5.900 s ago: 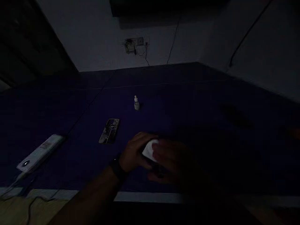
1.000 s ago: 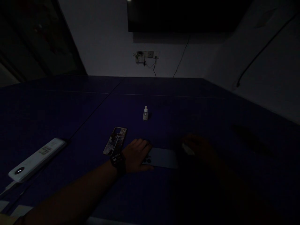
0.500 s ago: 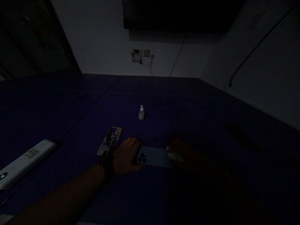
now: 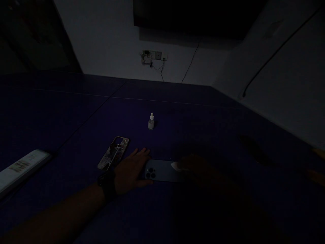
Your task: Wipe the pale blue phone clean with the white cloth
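A pale blue smartphone [image 4: 164, 171] lies back up on the dark blue table, its camera lenses at the left end. My left hand [image 4: 130, 169], with a black watch on the wrist, lies around that end; thumb and forefinger rest along opposite edges and hold it between them. In deep shadow, my right hand [image 4: 194, 166] pinches a white cloth or tissue [image 4: 175, 166] against the back of the phone, hiding its right end. Just beyond my left wrist is a patterned phone case [image 4: 114, 152]. A small dropper bottle [image 4: 151, 122] stands upright farther back.
A long white box [image 4: 24, 169] lies at the left. Something dark and flat [image 4: 254, 149] lies at the right, with orange things [image 4: 316, 177] at the far right edge. Sockets with cables [image 4: 153, 56] and a dark screen [image 4: 198, 17] are on the wall behind.
My right hand has moved the white cloth leftwards along the phone's back. My left hand's fingers look looser around the camera end. The whole view has shifted slightly.
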### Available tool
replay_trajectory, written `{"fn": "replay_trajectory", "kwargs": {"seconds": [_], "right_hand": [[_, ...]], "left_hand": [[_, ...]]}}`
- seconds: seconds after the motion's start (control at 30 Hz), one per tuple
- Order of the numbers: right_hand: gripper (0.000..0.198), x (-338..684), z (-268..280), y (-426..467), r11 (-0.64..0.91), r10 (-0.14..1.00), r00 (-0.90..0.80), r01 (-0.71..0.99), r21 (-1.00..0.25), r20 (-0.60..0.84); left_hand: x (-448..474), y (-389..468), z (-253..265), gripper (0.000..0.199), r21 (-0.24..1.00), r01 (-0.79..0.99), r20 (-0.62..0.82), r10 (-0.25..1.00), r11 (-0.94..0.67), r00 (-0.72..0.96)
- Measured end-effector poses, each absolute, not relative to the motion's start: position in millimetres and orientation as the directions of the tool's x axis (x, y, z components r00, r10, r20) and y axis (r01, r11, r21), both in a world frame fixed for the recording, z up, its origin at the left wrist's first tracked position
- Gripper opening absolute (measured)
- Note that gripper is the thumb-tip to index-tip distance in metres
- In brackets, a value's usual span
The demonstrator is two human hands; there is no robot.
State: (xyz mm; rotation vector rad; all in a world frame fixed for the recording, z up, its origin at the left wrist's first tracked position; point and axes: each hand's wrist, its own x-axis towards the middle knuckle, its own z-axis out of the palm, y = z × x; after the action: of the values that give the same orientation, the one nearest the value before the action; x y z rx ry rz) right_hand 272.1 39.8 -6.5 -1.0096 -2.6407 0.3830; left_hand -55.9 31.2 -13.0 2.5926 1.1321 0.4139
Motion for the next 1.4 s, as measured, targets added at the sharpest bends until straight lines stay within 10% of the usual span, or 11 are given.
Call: {"fn": "replay_trajectory", "kwargs": {"seconds": [0.47, 0.83, 1.07, 1.4], "right_hand": [[0.051, 189, -9, 52, 0.854, 0.511, -0.858, 0.499, -0.146, 0.053], [0.058, 263, 0, 41, 0.688, 0.699, -0.715, 0.678, -0.26, -0.018], [0.044, 181, -6, 63, 0.888, 0.445, -0.894, 0.434, -0.15, 0.046], [0.053, 261, 0, 41, 0.652, 0.737, -0.674, 0.726, -0.22, -0.039]], "left_hand": [[-54, 38, -15, 0.081, 0.471, 0.655, 0.147, 0.785, -0.59, 0.602], [-52, 40, -16, 0.077, 0.514, 0.642, 0.15, 0.796, -0.569, 0.586], [-52, 40, -17, 0.083, 0.481, 0.669, 0.139, 0.803, -0.566, 0.579], [-52, 41, -18, 0.084, 0.51, 0.641, 0.163, 0.796, -0.574, 0.583]]}}
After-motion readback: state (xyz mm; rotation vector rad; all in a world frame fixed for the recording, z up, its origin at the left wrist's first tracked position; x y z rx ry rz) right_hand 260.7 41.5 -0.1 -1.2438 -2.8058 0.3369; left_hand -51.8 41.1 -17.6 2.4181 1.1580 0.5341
